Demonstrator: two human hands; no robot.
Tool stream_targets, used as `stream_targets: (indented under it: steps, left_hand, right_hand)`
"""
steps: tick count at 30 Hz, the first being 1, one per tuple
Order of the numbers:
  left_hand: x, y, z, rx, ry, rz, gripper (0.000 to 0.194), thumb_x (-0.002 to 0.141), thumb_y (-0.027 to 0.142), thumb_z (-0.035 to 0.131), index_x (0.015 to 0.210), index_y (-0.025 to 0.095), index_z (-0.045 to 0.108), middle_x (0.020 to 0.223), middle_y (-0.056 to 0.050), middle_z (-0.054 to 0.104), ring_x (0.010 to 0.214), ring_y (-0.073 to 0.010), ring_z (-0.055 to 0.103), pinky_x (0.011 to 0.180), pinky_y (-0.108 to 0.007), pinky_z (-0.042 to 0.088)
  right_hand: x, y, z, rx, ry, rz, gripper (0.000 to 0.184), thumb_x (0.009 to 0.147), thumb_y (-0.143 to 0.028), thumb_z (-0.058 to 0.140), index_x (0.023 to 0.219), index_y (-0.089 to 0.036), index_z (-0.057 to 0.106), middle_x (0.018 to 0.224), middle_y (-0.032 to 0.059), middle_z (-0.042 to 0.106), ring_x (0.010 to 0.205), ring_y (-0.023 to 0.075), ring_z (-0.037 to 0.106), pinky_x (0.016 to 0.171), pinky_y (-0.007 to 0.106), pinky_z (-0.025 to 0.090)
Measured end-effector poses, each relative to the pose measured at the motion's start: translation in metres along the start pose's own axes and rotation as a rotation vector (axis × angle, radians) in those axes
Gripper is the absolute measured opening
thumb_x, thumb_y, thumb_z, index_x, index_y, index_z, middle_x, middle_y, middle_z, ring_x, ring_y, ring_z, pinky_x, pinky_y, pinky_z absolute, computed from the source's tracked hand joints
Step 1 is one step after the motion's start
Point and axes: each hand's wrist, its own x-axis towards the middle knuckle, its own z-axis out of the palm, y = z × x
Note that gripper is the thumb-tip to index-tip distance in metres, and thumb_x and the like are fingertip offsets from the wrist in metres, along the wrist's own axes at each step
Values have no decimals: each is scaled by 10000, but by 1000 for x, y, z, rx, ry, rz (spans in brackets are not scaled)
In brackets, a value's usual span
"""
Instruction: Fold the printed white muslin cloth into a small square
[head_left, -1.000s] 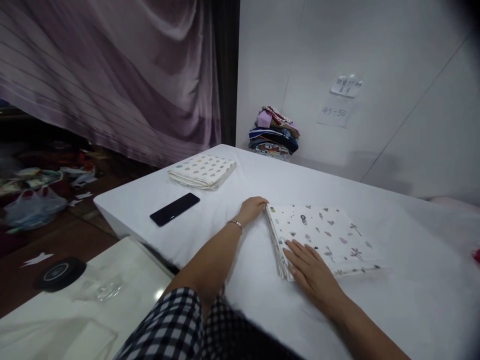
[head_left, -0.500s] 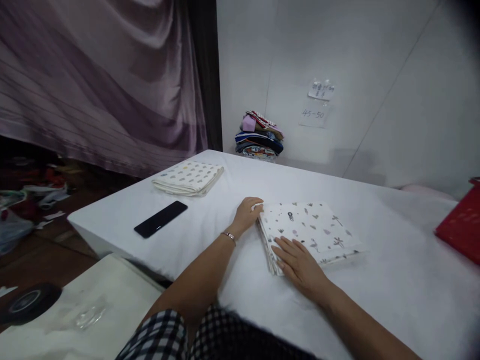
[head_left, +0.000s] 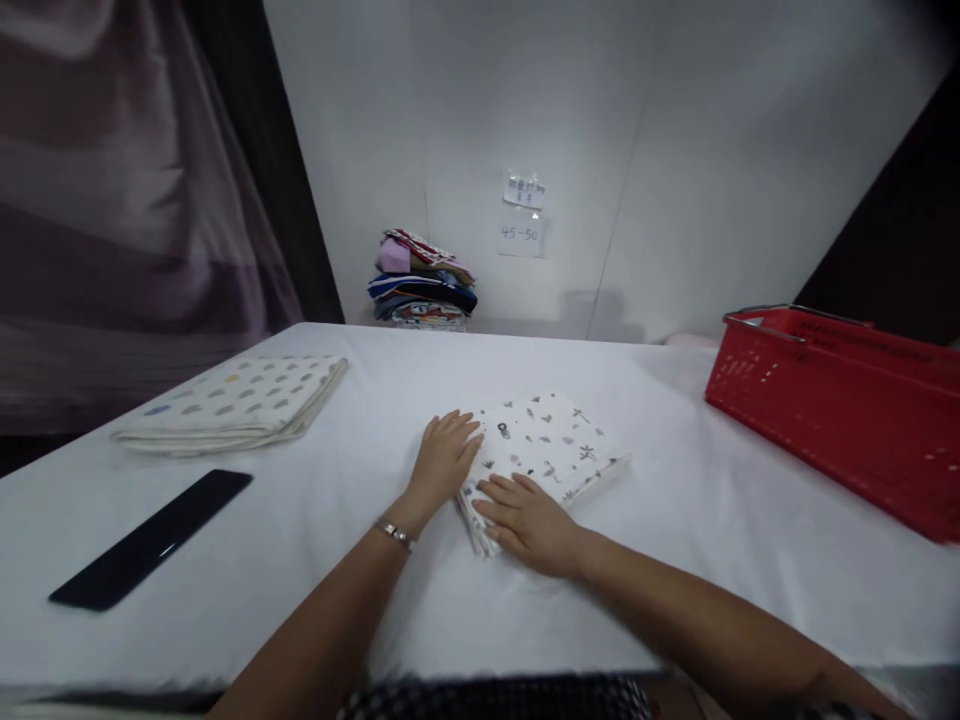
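Note:
A folded white cloth (head_left: 547, 435) with a small grey plant print lies in front of me on the white-covered table (head_left: 315, 610). My left hand (head_left: 444, 455), with a bracelet at the wrist, rests on the cloth's left edge, fingers stretched out. Lying flat on its near corner is my right hand (head_left: 525, 522), fingers extended. Several layers show along the cloth's left side, between the two hands. Farther left sits another folded cloth (head_left: 240, 405) with a grey spot pattern.
A black phone-like slab (head_left: 150, 540) lies at the left. On the right stands a red basket (head_left: 840, 420) with metal handles. Folded fabrics (head_left: 424, 285) are piled beyond the table's far edge, by the wall with paper notes (head_left: 523, 235). A purple curtain (head_left: 135, 200) hangs at left.
The view has swung right, bringing the red basket further in. My left hand has moved from gripping the cloth's corner to lying flatter on its edge; my right hand stays on the cloth.

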Motion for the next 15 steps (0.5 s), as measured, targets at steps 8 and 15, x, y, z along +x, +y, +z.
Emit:
stream_targets:
  steps: [8,15]
  left_hand:
    - [-17,14,23,134,-271,171,434,902,421,380,1264,225,518,1400,-75,436,1331,-251,318,1100,-460,205]
    - [-11,21,11,75,-312,105,502,885,476,386,1313,230,473,1442,-81,364,1357,-267,268,1096,-487,195]
  right_hand:
    - [-26,27,-19,226,245,40,321,926,-314,360,1123,-249,605,1154,27,638,1140,143,515,1045,364,301]
    - [-69,133,-71,557,591,893,285,805,-354,527,944,-146,662,983,84,678,908,184,603,797,297,465]
